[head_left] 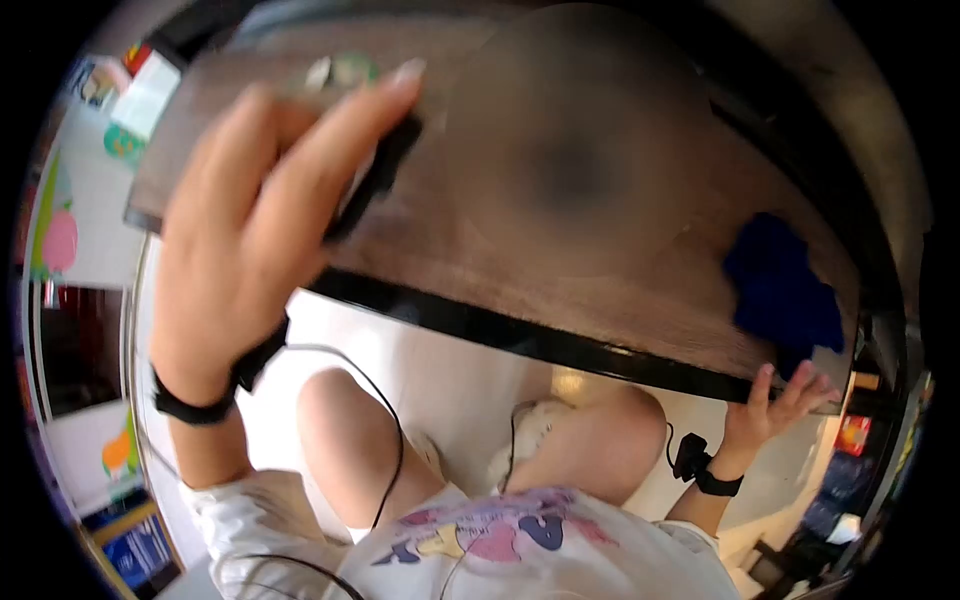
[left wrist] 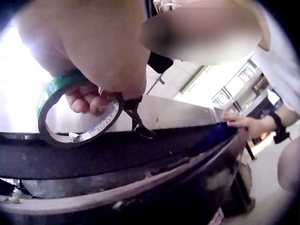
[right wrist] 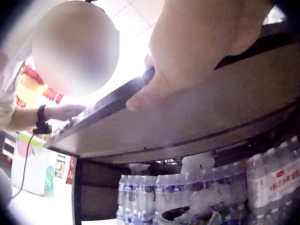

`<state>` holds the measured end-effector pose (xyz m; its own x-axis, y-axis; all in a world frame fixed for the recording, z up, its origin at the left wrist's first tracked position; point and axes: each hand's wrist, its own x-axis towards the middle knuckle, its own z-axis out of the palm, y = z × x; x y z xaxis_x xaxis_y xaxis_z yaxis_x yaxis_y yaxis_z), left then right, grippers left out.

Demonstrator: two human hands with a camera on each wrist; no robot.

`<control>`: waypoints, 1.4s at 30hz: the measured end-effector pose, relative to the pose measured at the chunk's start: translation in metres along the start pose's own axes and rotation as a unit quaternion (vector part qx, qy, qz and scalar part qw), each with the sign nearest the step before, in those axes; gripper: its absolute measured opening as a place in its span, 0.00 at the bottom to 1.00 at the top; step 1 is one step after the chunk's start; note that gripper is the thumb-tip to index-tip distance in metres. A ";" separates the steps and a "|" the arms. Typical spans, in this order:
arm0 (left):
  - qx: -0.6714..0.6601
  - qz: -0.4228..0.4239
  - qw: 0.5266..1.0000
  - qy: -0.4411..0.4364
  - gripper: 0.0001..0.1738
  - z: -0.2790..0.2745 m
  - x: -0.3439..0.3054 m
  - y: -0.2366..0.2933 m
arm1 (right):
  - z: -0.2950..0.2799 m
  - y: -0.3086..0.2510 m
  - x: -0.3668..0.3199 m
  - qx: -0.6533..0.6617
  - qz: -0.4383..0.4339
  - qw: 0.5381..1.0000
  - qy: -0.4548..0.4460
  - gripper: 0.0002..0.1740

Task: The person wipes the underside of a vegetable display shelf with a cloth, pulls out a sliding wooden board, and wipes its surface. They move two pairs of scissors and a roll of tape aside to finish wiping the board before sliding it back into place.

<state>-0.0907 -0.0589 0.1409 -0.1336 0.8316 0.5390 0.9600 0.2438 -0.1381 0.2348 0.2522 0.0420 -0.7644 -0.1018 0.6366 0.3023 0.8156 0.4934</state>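
My left hand (head_left: 240,220) is raised over the left part of the table (head_left: 600,300). In the left wrist view, its curled fingers show inside a roll of green tape (left wrist: 47,96), gripping it near the top. A black scissors-shaped tool (left wrist: 137,123) sticks out beside the roll; the palm hides how it is held. In the head view a dark shape shows under the index finger. My right hand (head_left: 765,415) rests at the table's front edge, fingers spread and holding nothing. Just beyond it lies a crumpled dark blue cloth (head_left: 785,285).
A small green-and-white thing (head_left: 350,68) lies on the far left of the table. Packs of bottled water (right wrist: 140,192) stand beneath the tabletop, with a dark bin (right wrist: 171,218) before them. A cable (head_left: 385,420) runs from the left wrist past the knees.
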 end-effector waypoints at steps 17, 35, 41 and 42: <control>-0.002 0.032 0.980 0.195 0.31 -0.160 0.064 -0.050 | -0.002 0.004 0.075 0.099 0.126 0.978 -0.134 0.41; -0.122 -0.018 0.974 -0.192 0.38 -0.112 0.240 -0.028 | 0.014 -0.007 0.083 0.112 0.211 0.965 -0.110 0.40; -0.100 0.090 0.960 0.246 0.08 -0.083 0.143 0.009 | 0.015 -0.006 0.067 0.076 0.183 0.979 -0.048 0.31; -0.120 0.096 0.969 0.194 0.06 -0.072 0.121 0.018 | 0.012 -0.009 0.065 0.083 0.194 0.976 -0.054 0.30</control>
<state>-0.0718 0.0102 0.2634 0.1114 0.5889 0.8005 0.9937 -0.0582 -0.0955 0.1754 0.2451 0.0722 -0.6688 0.2875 0.6856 0.4920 0.8625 0.1183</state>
